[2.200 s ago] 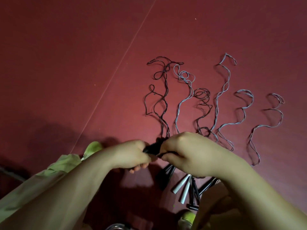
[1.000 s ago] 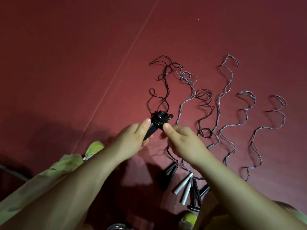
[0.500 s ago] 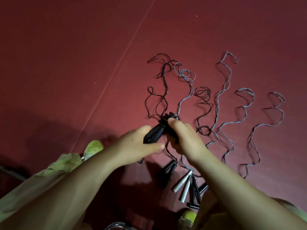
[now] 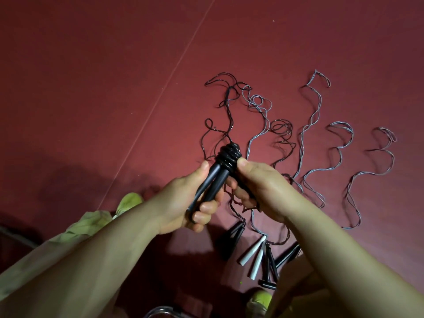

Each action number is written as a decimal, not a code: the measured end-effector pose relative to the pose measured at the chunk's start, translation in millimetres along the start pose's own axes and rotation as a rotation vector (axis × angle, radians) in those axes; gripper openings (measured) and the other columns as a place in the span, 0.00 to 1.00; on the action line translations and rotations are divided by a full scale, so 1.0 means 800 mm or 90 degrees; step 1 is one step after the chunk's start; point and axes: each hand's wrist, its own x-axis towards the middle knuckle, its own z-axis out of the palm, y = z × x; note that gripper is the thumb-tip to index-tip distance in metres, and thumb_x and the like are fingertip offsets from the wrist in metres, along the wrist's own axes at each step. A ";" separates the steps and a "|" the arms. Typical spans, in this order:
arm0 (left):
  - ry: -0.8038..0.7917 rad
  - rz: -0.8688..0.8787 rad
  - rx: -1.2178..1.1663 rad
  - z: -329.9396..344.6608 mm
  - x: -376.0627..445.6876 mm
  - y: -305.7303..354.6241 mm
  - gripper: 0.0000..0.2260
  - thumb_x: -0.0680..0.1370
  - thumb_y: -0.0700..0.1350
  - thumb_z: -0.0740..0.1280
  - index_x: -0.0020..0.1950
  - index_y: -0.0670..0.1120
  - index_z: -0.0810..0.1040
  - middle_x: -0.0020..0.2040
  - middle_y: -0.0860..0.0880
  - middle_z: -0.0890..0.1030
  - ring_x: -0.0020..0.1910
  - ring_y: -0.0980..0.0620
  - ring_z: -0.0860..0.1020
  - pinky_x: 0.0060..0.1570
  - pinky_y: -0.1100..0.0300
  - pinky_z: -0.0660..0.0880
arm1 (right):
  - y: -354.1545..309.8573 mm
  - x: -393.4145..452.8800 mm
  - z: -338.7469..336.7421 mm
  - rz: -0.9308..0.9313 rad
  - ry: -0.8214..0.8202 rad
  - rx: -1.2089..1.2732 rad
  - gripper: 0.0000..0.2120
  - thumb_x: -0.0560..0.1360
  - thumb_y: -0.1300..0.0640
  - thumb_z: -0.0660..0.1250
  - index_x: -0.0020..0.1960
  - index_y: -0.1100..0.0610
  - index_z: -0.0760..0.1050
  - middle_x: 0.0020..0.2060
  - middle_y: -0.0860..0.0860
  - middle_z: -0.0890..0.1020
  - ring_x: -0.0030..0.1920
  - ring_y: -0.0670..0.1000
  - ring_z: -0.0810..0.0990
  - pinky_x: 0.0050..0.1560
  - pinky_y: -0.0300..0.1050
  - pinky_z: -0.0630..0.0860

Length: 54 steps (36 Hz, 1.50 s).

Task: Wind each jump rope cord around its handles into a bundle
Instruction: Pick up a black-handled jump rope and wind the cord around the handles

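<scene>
My left hand (image 4: pixel 185 203) grips two black jump rope handles (image 4: pixel 213 180) side by side, tips pointing away from me. Several turns of black cord (image 4: pixel 228 153) are wound tight around their far ends. The loose part of that cord (image 4: pixel 226 102) trails across the red floor beyond. My right hand (image 4: pixel 259 184) pinches the cord beside the coil, thumb at the wound turns, fingers curled under it. Other ropes lie spread on the floor: black handles (image 4: pixel 234 237), white handles (image 4: pixel 253 253) and wavy grey cords (image 4: pixel 309 115).
The floor is a dark red mat (image 4: pixel 91 88) with a thin pale line (image 4: pixel 165 81) running diagonally. Green shoes (image 4: pixel 128 201) and pale green trouser legs show at the lower left and bottom. More black handles (image 4: pixel 284 255) lie near my right forearm.
The handles came up from low near the floor and now point away. More cord sits on the coil, and the loose black cord on the floor is shorter and drawn closer.
</scene>
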 end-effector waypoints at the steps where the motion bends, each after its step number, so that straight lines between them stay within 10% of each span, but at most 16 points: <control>1: 0.022 0.017 0.028 -0.003 0.001 -0.006 0.27 0.74 0.66 0.51 0.40 0.44 0.74 0.25 0.51 0.66 0.22 0.53 0.62 0.27 0.61 0.62 | -0.002 -0.001 0.000 0.008 0.003 -0.010 0.19 0.75 0.41 0.57 0.35 0.55 0.71 0.27 0.54 0.65 0.26 0.50 0.58 0.23 0.38 0.57; 6: 0.145 0.084 0.149 0.000 0.012 -0.007 0.26 0.80 0.62 0.49 0.41 0.43 0.74 0.24 0.51 0.67 0.21 0.53 0.63 0.25 0.62 0.63 | -0.005 -0.002 0.006 0.038 0.063 -0.054 0.20 0.83 0.49 0.53 0.37 0.57 0.70 0.24 0.47 0.67 0.21 0.44 0.58 0.20 0.33 0.54; 16: 0.390 0.190 0.529 -0.027 0.022 -0.013 0.25 0.71 0.67 0.51 0.40 0.47 0.75 0.35 0.50 0.78 0.40 0.46 0.77 0.45 0.51 0.73 | 0.015 -0.004 0.009 0.036 0.145 -0.205 0.28 0.80 0.39 0.52 0.37 0.57 0.78 0.21 0.44 0.68 0.23 0.46 0.64 0.26 0.39 0.61; 21: 0.411 0.211 0.674 -0.027 0.021 -0.016 0.16 0.76 0.63 0.58 0.42 0.50 0.70 0.33 0.51 0.73 0.40 0.45 0.75 0.40 0.54 0.70 | 0.024 0.023 0.017 0.115 0.131 -0.115 0.30 0.75 0.31 0.53 0.33 0.54 0.76 0.30 0.49 0.74 0.26 0.47 0.68 0.29 0.39 0.72; 28: 0.457 0.365 0.849 -0.025 0.022 -0.022 0.27 0.68 0.69 0.51 0.51 0.51 0.74 0.46 0.51 0.78 0.51 0.44 0.75 0.48 0.51 0.70 | 0.010 -0.001 0.012 0.035 0.160 -0.203 0.28 0.74 0.33 0.59 0.31 0.56 0.75 0.19 0.43 0.65 0.20 0.42 0.62 0.29 0.39 0.57; 35: 0.325 0.262 0.697 -0.022 0.013 -0.012 0.17 0.69 0.66 0.64 0.46 0.54 0.73 0.36 0.55 0.77 0.38 0.53 0.76 0.40 0.55 0.71 | 0.011 -0.003 0.012 0.024 0.191 -0.199 0.24 0.74 0.40 0.58 0.26 0.52 0.71 0.20 0.43 0.65 0.22 0.44 0.62 0.32 0.42 0.58; 39: 0.175 0.137 0.337 -0.018 0.011 -0.008 0.16 0.72 0.65 0.64 0.44 0.54 0.78 0.33 0.56 0.78 0.35 0.52 0.77 0.37 0.58 0.72 | 0.009 0.001 0.010 0.042 0.148 -0.134 0.21 0.63 0.36 0.58 0.36 0.53 0.74 0.32 0.53 0.67 0.34 0.51 0.63 0.36 0.47 0.59; 46: -0.158 -0.067 0.043 -0.027 -0.005 0.004 0.33 0.72 0.68 0.48 0.52 0.44 0.80 0.43 0.43 0.83 0.42 0.47 0.82 0.39 0.53 0.78 | -0.004 0.008 0.014 0.090 0.070 -0.032 0.17 0.72 0.44 0.57 0.34 0.57 0.67 0.29 0.52 0.70 0.30 0.49 0.64 0.32 0.43 0.60; 54: -0.097 -0.046 0.028 -0.023 -0.001 0.003 0.25 0.71 0.64 0.53 0.45 0.43 0.75 0.29 0.50 0.72 0.26 0.53 0.71 0.22 0.63 0.65 | 0.003 -0.004 0.005 0.011 0.000 -0.011 0.18 0.72 0.44 0.59 0.44 0.61 0.74 0.30 0.50 0.76 0.29 0.49 0.71 0.29 0.36 0.68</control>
